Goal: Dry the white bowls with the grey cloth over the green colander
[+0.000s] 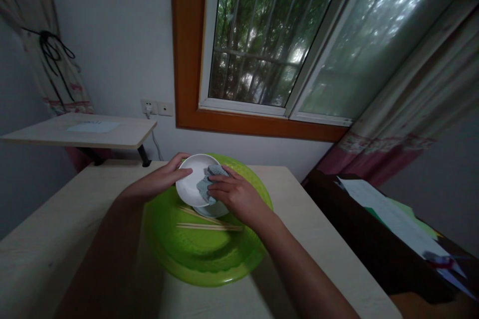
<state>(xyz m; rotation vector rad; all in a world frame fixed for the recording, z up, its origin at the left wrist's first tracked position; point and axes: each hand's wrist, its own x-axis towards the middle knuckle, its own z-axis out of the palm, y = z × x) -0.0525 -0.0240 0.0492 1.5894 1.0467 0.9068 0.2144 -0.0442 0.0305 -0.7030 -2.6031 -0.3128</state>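
My left hand (170, 177) grips the left rim of a white bowl (189, 190), its thumb over the edge, and tilts it above a large green basin (209, 279). With fingers closed on a grey-blue cloth (205, 187), my right hand (234, 192) presses it against the inside of the bowl at the right. Beneath the tilted bowl, another white dish (211, 210) shows in part inside the basin. Several wooden chopsticks (207, 227) lie in the basin, on the near side of that dish.
The basin stands on a pale wooden table (299, 254). A raised shelf (138, 132) with a sheet of paper (93, 126) is at the left back. Behind are a wall socket (148, 106) and a window (269, 35). At the right, papers (389, 217) lie on a dark surface.
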